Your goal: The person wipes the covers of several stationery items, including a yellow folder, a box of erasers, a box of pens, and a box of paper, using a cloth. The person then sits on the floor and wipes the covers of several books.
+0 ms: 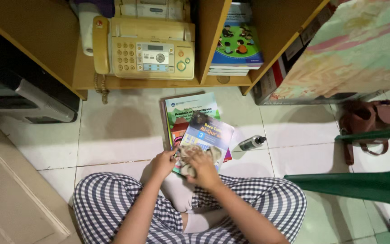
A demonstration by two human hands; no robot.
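My right hand (202, 168) flat, fingers spread, pressing crumpled beige cloth (190, 162) onto cover of blue book (206, 135). My left hand (163, 163) pinches book's left edge, fingers curled round it. Blue book tilted, near end over my crossed legs in checked trousers (113, 199), far end lying on green-covered book (188, 110) on white tile floor (113, 135). Small spray bottle (252, 143) lies just right of books. Beige fax phone (143, 47) on wooden shelf (159, 82) beyond.
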